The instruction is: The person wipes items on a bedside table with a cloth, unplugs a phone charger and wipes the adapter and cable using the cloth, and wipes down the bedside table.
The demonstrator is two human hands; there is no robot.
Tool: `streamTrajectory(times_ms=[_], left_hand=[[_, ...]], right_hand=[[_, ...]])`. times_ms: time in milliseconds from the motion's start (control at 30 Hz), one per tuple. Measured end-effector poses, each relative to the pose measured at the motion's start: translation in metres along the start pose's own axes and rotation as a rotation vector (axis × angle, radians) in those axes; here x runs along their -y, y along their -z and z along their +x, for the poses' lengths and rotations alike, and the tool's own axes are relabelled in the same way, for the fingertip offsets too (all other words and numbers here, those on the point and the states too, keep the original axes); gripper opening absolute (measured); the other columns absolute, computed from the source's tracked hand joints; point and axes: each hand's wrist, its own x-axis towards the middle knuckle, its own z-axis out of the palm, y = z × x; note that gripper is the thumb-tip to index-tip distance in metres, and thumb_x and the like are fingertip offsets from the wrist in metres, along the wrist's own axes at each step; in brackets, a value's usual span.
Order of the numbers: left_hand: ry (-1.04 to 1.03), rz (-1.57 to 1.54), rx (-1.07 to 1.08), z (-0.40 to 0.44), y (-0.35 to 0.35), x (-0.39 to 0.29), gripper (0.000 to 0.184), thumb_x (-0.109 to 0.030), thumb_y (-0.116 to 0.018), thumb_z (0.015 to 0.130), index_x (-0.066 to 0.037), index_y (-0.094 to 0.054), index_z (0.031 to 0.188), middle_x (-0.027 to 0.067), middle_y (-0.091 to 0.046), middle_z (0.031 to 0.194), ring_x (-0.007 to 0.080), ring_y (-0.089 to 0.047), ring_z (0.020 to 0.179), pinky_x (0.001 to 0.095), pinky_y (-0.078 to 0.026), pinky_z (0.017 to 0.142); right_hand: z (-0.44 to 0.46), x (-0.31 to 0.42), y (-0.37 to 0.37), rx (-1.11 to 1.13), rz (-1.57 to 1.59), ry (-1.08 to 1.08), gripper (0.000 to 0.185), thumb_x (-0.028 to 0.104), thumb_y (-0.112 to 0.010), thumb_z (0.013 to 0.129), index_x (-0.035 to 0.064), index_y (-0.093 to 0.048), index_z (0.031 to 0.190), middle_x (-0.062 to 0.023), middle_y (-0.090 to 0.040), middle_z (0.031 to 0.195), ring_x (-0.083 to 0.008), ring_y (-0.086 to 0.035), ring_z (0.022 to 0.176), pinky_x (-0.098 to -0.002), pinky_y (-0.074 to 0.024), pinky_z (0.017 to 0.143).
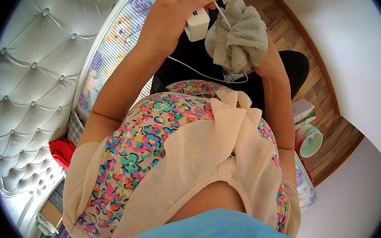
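Note:
My left hand (pixel 181 8) is at the top of the view, its fingers closed on a white charging adapter (pixel 197 26) with small dark slots. Finger and thumb of that hand also pinch the plug end of a white cable (pixel 222 16), which runs down to a grey towelling cloth (pixel 239 38). My right hand (pixel 269 58) grips this bunched cloth from the right side; most of its fingers are hidden behind it. A loop of the white cable hangs below the cloth, over my dark-clothed lap.
A tufted pale headboard (pixel 27 84) stands on the left beside a patterned bed mat (pixel 112 36). A red cloth (pixel 62 152) lies near it. To the right are a green-lined round container (pixel 310 142), a small box (pixel 303 111) and the wooden floor (pixel 318 91) along a white wall.

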Motion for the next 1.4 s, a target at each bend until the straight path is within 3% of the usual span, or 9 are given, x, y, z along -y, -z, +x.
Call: streamTrajectory(times_ms=[467,567,667,800,867,1033,1200,1267,1400], left_hand=[[-0.19,-0.199,-0.233,0.039,0.131,-0.026,0.015,-0.02,-0.055,0.091,-0.005,-0.058,0.09,0.0021,-0.058,0.071,0.0135,-0.056,0.059,0.0267,-0.046,0.053],[-0.114,-0.277,0.066,0.046,0.174,-0.031,0.021,-0.014,-0.058,0.09,0.0,-0.061,0.105,0.0034,-0.062,0.088,0.0131,-0.056,0.08,0.0289,-0.045,0.079],[-0.247,-0.175,-0.488,0.051,0.169,-0.043,0.024,-0.012,-0.06,0.088,0.001,-0.06,0.109,0.0045,-0.061,0.087,0.0158,-0.057,0.08,0.0341,-0.046,0.076],[-0.469,0.547,-0.63,0.063,0.164,-0.021,0.031,-0.016,-0.067,0.083,0.003,-0.063,0.107,0.004,-0.063,0.088,0.0065,-0.052,0.066,0.0205,-0.04,0.055],[-0.647,0.619,-0.503,0.037,0.114,-0.019,0.028,-0.016,-0.064,0.086,-0.001,-0.063,0.109,0.003,-0.066,0.09,0.0049,-0.053,0.069,0.0195,-0.04,0.056],[-0.25,0.799,0.373,-0.02,0.016,0.0,0.027,-0.017,-0.06,0.087,-0.011,-0.061,0.113,0.0025,-0.061,0.086,0.0083,-0.052,0.066,0.0227,-0.041,0.06],[-0.188,0.758,0.477,-0.01,0.016,0.017,0.015,-0.012,-0.057,0.088,-0.005,-0.064,0.1,-0.0008,-0.059,0.076,0.0071,-0.051,0.069,0.0239,-0.04,0.062],[-0.566,1.044,0.522,-0.01,0.02,0.004,0.011,-0.018,-0.061,0.084,-0.008,-0.063,0.088,0.0023,-0.059,0.077,0.0207,-0.054,0.068,0.0318,-0.042,0.063],[-1.227,1.399,0.502,-0.008,0.032,-0.021,0.015,-0.017,-0.073,0.072,-0.014,-0.062,0.082,-0.0007,-0.059,0.074,0.0193,-0.053,0.067,0.0326,-0.04,0.064]], right_hand=[[-0.046,0.009,0.077,0.037,-0.299,-0.001,0.063,0.014,-0.078,0.073,0.0,-0.051,0.128,-0.0099,-0.057,0.123,-0.0166,-0.056,0.11,-0.0313,-0.0439,0.095],[-0.052,0.017,0.084,0.108,-0.129,-0.088,0.066,0.013,-0.079,0.072,0.0007,-0.049,0.13,-0.0107,-0.056,0.125,-0.0166,-0.055,0.111,-0.0315,-0.0447,0.095],[-0.053,0.025,0.085,0.086,-0.231,-0.151,0.066,0.013,-0.078,0.073,0.0013,-0.048,0.132,-0.0104,-0.056,0.126,-0.0167,-0.055,0.111,-0.0316,-0.0455,0.094],[-0.045,0.017,0.073,-0.017,-0.144,-0.155,0.061,0.014,-0.075,0.076,0.0017,-0.049,0.13,-0.0101,-0.057,0.123,-0.0173,-0.056,0.11,-0.0312,-0.0457,0.094],[-0.039,0.01,0.07,0.014,-0.195,-0.018,0.055,0.017,-0.073,0.079,0.0018,-0.051,0.127,-0.0088,-0.06,0.118,-0.0171,-0.059,0.105,-0.0301,-0.0474,0.092],[-0.018,0.007,0.046,0.086,-0.215,-0.046,0.058,0.014,-0.068,0.083,0.0007,-0.043,0.134,-0.0106,-0.058,0.12,-0.016,-0.06,0.103,-0.0295,-0.0515,0.088],[-0.007,0.009,0.033,0.123,-0.105,-0.022,0.041,0.018,-0.07,0.083,0.0028,-0.058,0.119,-0.0063,-0.062,0.111,-0.0117,-0.06,0.097,-0.0265,-0.0504,0.084],[-0.01,0.01,0.033,0.208,-0.219,0.092,0.04,0.018,-0.07,0.083,0.0032,-0.059,0.118,-0.0058,-0.062,0.112,-0.0114,-0.059,0.098,-0.0266,-0.0499,0.085],[-0.013,0.023,0.039,0.334,-0.478,0.071,0.049,0.019,-0.071,0.08,0.0029,-0.056,0.124,-0.0089,-0.059,0.123,-0.0191,-0.056,0.113,-0.0334,-0.0435,0.098]])
